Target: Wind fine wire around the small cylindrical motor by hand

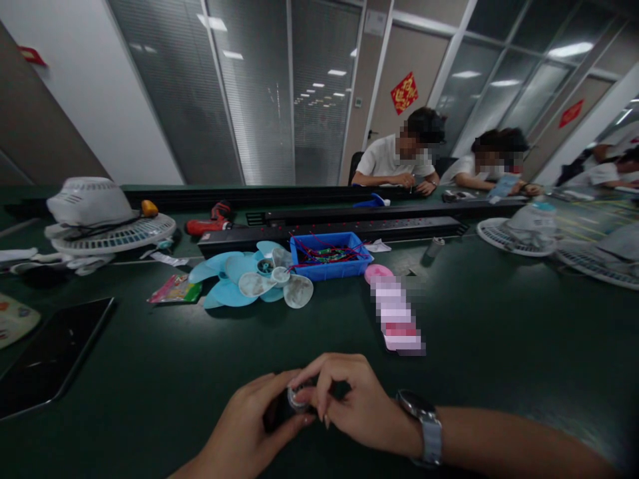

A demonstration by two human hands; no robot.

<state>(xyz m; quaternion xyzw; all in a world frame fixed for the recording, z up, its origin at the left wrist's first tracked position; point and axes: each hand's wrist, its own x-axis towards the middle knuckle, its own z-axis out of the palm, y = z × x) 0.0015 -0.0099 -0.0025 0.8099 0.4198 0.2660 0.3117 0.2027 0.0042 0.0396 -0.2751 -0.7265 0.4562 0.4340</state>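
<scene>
My left hand (249, 426) and my right hand (349, 406) meet low in the middle of the dark green table (150, 372). Together they grip a small dark round part with a silvery cap (295, 401); the left hand cups it from below and the right hand's fingertips pinch its top. Most of the part is hidden by my fingers. A watch (424, 426) sits on my right wrist. Farther out lie blue and clear fan blades (254, 279) and a blue bin of wired parts (329, 256).
A white fan housing on a grille (100, 216) stands at the far left, a red power screwdriver (210, 223) behind the blades, a dark tablet (50, 356) near left. More grilles (519, 233) lie at the right. Two people sit across the table (404, 156).
</scene>
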